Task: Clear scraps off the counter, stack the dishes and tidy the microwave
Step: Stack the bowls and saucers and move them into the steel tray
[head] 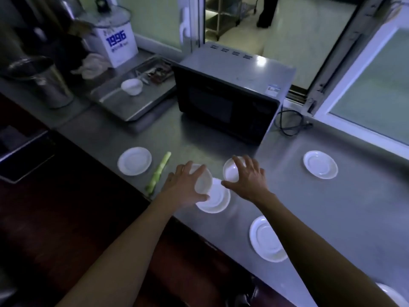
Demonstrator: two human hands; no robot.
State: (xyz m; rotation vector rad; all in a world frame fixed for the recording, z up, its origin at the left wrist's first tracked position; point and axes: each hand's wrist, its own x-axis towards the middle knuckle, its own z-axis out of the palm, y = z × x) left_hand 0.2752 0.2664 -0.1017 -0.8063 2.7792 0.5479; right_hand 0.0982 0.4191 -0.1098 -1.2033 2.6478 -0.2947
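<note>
Left hand curled round a small white bowl, tilted and held just over a saucer near the counter's front edge, probably lifted clear so the saucer can be stacked alone. Right hand spread over a second bowl just beside, fingertips on its rim, thumb low; looks like a grasp, likely so both bowls come away together. Nearest of all, a saucer partly under the right forearm, and a sliver of another plate at the bottom right corner. Left of the hands, a green vegetable scrap lying on the steel counter, not yet cleared, with a further saucer beyond it. Far right, one more saucer, well apart from the rest. Behind, a black microwave, door closed, cord trailing at its right. Left of that, a metal tray with a small bowl. Farther back, a white box marked 1996, a steel pot, an open serving window.
</note>
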